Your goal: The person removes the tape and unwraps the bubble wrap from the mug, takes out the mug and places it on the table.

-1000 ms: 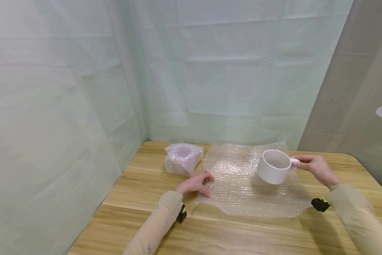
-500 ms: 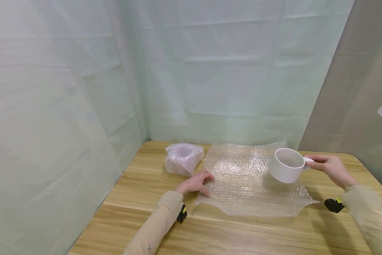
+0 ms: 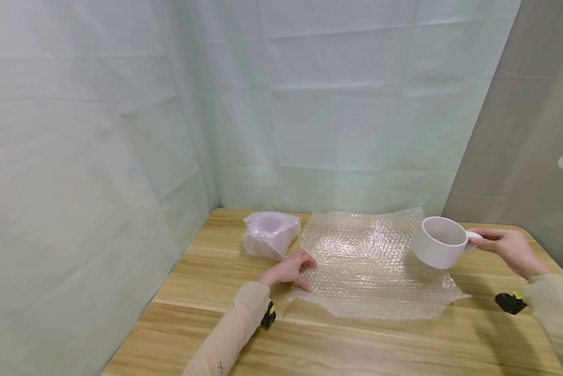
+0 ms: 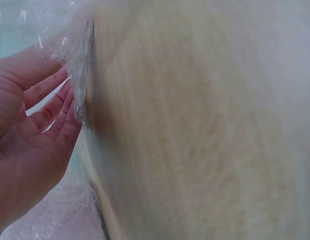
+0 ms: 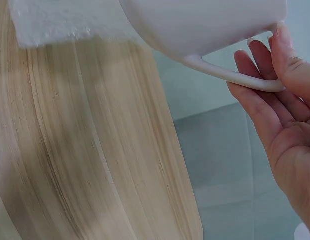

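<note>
White cylindrical mug (image 3: pixel 435 253) hangs left of my right hand (image 3: pixel 512 250), which pinches its handle (image 5: pixel 229 76); my relaxed left hand (image 3: pixel 287 269) touches the left edge of the clear bubble-wrap sheet (image 3: pixel 361 271).

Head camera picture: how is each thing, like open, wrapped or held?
White round mug: unwrapped, held up by its handle, slightly tilted.
Clear bubble-wrap sheet: spread open, edges uneven.
Whitish rounded bubble-wrap bundle: wrapped up, on the brown wooden table.
Left hand: touching the sheet's edge.
Right hand: pinching the mug's handle.
</note>
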### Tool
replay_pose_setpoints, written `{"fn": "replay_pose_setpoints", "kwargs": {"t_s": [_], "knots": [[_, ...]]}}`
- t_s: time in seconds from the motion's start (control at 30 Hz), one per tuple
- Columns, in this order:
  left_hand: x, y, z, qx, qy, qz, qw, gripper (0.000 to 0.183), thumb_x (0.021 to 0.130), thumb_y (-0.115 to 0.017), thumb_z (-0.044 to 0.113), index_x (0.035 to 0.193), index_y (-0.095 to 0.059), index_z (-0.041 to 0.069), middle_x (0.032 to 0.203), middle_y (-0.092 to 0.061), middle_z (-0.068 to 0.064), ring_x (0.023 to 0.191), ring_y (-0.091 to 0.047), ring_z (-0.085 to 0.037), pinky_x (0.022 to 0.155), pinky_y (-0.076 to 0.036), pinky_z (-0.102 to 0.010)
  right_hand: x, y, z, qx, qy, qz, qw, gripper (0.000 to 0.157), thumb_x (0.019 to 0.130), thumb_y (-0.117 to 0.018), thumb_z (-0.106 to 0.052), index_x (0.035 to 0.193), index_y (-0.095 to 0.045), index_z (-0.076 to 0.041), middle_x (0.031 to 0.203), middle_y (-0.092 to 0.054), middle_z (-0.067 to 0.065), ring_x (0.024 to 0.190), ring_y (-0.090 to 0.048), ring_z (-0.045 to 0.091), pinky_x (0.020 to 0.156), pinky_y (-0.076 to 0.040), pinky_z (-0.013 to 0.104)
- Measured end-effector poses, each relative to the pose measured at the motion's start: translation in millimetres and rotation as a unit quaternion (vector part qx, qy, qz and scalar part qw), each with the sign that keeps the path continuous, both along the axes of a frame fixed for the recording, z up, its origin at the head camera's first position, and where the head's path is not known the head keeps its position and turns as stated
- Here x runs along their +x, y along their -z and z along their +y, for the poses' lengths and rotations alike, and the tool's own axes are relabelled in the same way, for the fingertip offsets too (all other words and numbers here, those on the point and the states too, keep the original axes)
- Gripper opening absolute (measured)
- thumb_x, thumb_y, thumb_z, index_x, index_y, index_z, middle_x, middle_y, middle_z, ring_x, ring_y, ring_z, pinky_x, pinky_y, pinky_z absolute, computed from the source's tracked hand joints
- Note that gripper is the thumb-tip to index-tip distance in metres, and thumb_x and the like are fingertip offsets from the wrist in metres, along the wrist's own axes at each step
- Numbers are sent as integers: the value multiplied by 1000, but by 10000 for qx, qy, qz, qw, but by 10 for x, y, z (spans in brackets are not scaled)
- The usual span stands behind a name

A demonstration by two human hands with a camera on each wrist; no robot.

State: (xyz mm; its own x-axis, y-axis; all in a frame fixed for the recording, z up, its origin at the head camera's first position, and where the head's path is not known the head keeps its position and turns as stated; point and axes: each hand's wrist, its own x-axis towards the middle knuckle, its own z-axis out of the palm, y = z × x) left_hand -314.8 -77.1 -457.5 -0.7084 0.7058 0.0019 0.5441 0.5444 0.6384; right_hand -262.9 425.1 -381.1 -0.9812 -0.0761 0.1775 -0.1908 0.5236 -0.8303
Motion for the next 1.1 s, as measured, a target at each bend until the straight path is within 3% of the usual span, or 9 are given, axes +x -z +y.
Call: {"fn": "replay_pose_setpoints", "kwargs": {"t_s": [0.37, 0.5, 0.77, 1.0, 1.1], "knots": [[10, -18, -9, 30, -24, -61, 10000, 56, 62, -83, 15, 109, -55, 1, 104, -48, -4, 97, -47, -19, 86, -39, -25, 72, -54, 213, 379, 342, -181, 9985, 35, 88, -61, -25, 113, -61, -2, 93, -62, -16, 83, -48, -7, 65, -37, 22], [0, -7, -11, -4, -64, -96, 9999, 56, 62, -83, 15, 109, -55, 2, 104, -47, -3, 97, -46, -17, 86, -38, -23, 79, -16, 309, 444, 442, -186, 9979, 30, 88, -61, -26, 110, -64, -6, 92, -60, -20, 82, -46, -9, 65, -36, 22], [-8, 12, -8, 24, 23, 8, 10000, 55, 63, -83, 15, 108, -55, 1, 102, -47, -3, 96, -46, -18, 85, -39, -25, 99, 74, 460, -93, 411, -222, 9989, 14, 88, -60, -19, 98, -69, -15, 86, -62, -16, 77, -52, -6, 58, -40, 13], [-8, 8, -4, 1, -7, -28, 10000, 54, 63, -83, 15, 108, -55, 2, 102, -47, -3, 96, -46, -17, 85, -38, -23, 121, 132, 558, -36, 437, -138, 9989, 13, 87, -61, -16, 97, -70, -16, 84, -63, -15, 76, -51, -8, 58, -39, 11], [-16, -1, -3, 9, -40, -90, 10000, 55, 63, -83, 14, 108, -55, 2, 102, -47, -3, 96, -46, -17, 85, -38, -23, 118, 165, 575, -25, 476, -199, 9987, 12, 87, -62, -17, 94, -70, -21, 84, -62, -17, 76, -51, -9, 57, -38, 11]]}}
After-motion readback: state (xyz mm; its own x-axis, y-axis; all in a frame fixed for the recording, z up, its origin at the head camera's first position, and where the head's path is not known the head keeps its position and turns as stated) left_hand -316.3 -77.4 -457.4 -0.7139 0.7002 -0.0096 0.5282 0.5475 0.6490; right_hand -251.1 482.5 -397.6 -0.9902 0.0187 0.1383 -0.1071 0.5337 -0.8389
